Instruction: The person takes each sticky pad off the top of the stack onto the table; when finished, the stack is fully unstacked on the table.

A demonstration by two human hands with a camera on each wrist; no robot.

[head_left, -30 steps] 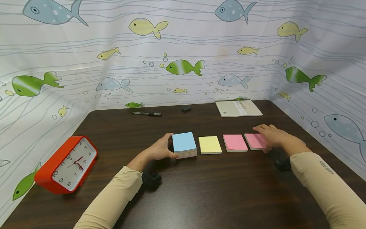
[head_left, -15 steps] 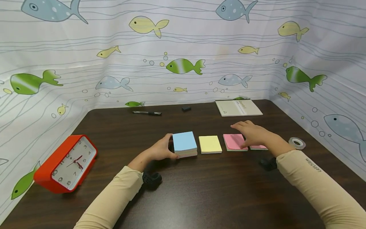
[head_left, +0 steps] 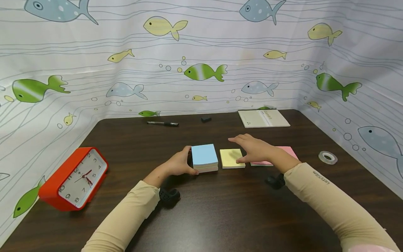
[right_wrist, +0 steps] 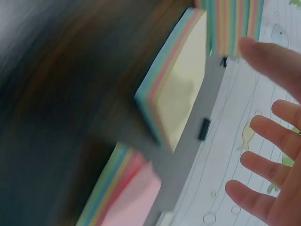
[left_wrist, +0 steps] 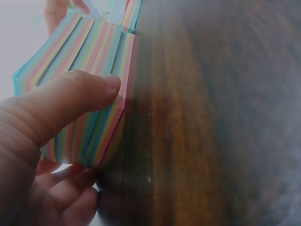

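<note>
head view, left hand: left hand [head_left: 179, 165] grips the left side of the blue-topped sticky-note stack [head_left: 204, 157], thumb on the near edge, fingers curled round the far edge; stack sits flat on the worktop [head_left: 220, 210].
head view, right hand: right hand [head_left: 255, 148] hovers palm down, fingers spread and straight, holding nothing; fingertips over the right edge of the yellow sticky-note pad [head_left: 231, 158].
head view, key relation: yellow pad lies directly under and just left of the right fingers, just right of the blue-topped stack, apart from it. Right hand is the nearer one.
head view, row: pink sticky-note pad [head_left: 288, 153] partly hidden behind the right hand and wrist; how many pink pads are there cannot be told.
head view, rest: red alarm clock [head_left: 73, 180] tilted at left; pen [head_left: 162, 123], small dark eraser [head_left: 206, 119] and notebook [head_left: 262, 118] along the far edge; tape roll [head_left: 327, 157] at right. No containers in view.
left wrist view: thumb [left_wrist: 61, 103] pressed on the striped multicolour side of the stack [left_wrist: 89, 61]; other fingers [left_wrist: 70, 202] curled below it, stack clamped between.
right wrist view: blurred. Fingers [right_wrist: 275, 141] apart and straight, off the paper; yellow pad [right_wrist: 181, 99] beneath them, pink pad [right_wrist: 127, 197] next along, striped stack [right_wrist: 233, 23] beyond.
</note>
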